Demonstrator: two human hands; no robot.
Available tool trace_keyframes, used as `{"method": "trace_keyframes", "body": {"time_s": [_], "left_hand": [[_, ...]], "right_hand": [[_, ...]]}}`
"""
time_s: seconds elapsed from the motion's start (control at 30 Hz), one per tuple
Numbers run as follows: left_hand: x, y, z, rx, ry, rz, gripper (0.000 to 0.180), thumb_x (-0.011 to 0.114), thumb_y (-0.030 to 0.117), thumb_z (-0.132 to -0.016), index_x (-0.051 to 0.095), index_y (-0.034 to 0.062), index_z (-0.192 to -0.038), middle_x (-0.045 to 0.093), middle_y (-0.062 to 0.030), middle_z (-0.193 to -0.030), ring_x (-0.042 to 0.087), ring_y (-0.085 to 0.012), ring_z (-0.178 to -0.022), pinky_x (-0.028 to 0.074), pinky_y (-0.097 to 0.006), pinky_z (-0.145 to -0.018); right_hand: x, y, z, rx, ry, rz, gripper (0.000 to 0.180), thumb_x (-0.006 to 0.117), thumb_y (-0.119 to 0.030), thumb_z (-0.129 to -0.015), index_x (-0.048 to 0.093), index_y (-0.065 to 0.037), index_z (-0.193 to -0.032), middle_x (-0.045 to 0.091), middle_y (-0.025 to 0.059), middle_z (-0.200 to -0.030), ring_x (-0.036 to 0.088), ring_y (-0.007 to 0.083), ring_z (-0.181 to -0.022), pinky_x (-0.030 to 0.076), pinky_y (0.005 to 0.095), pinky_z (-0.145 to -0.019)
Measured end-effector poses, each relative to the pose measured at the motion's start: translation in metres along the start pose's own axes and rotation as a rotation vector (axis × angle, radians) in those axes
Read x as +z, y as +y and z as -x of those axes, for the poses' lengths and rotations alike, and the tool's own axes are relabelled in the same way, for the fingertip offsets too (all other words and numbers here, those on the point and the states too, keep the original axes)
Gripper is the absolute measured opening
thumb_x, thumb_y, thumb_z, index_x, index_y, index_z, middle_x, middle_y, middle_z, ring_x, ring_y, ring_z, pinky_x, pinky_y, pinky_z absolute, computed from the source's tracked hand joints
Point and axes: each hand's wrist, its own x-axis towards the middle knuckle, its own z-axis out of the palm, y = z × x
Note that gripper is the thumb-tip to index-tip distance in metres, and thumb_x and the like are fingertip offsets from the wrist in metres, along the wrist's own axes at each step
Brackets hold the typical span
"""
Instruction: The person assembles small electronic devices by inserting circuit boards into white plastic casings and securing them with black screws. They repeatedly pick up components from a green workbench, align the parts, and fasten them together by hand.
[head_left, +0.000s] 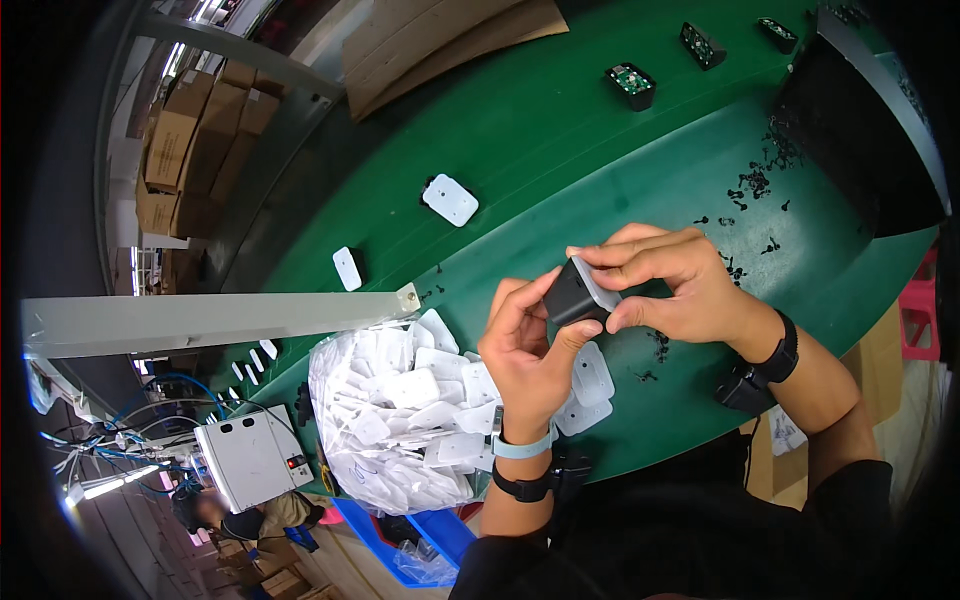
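A small black plastic housing [572,300] is held up over the green work surface, tilted. Its rounded white cover plate [598,287] sits against the side facing right. My left hand [528,358] is closed around the black housing, thumb below and fingers behind. With fingers and thumb, my right hand [690,285] grips the white plate along its edges. Left of my left wrist lies a clear plastic bag [335,400] full of white cover plates [412,388]. A few loose white plates [590,375] rest just beneath my hands.
Small black stemmed pieces [755,182] are scattered near a large black bin [850,130]. Open housings with circuit boards [632,84] and white-covered units [450,200] stand on the far green belt. A metal bar [220,322] juts in from the left. Below is a blue bin [440,535].
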Motion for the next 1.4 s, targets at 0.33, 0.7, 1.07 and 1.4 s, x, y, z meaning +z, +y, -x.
{"method": "trace_keyframes", "body": {"time_s": [0.33,0.7,1.07,1.4], "left_hand": [[0.015,0.009,-0.007,-0.228,0.124,0.220,0.057,0.068,-0.002,-0.093,0.042,-0.0053,-0.143,0.058,-0.0154,-0.133,0.061,-0.0189,-0.114,0.052,-0.029,-0.093],[0.015,0.001,-0.003,-0.145,0.042,0.275,0.049,0.060,0.005,-0.099,0.042,-0.0044,-0.144,0.054,-0.0201,-0.142,0.054,-0.0248,-0.129,0.043,-0.038,-0.109],[0.008,-0.009,-0.005,0.156,-0.014,0.016,0.042,0.069,0.010,-0.094,0.054,-0.0033,-0.132,0.052,-0.0222,-0.141,0.053,-0.0297,-0.128,0.043,-0.042,-0.110],[0.016,-0.008,0.003,0.179,-0.026,0.112,0.044,0.072,0.014,-0.093,0.052,0.0004,-0.131,0.051,-0.0240,-0.140,0.055,-0.0292,-0.125,0.045,-0.042,-0.108]], "right_hand": [[0.017,0.005,0.001,-0.165,0.196,0.350,0.040,0.089,-0.015,-0.068,0.076,-0.002,-0.103,0.070,0.0133,-0.123,0.067,0.0273,-0.095,0.057,0.0353,-0.079],[0.019,-0.010,0.000,0.131,0.224,0.003,0.036,0.081,-0.004,-0.077,0.072,-0.005,-0.112,0.070,0.0123,-0.115,0.068,0.0246,-0.095,0.057,0.0323,-0.080],[0.016,-0.006,0.002,-0.220,0.226,0.323,0.046,0.083,-0.006,-0.074,0.068,-0.001,-0.117,0.069,0.0139,-0.107,0.069,0.0294,-0.094,0.057,0.0353,-0.079],[0.015,-0.017,0.010,-0.351,0.212,0.371,0.050,0.083,-0.003,-0.067,0.067,0.001,-0.113,0.070,0.0133,-0.102,0.067,0.0297,-0.085,0.057,0.0360,-0.073]]}}
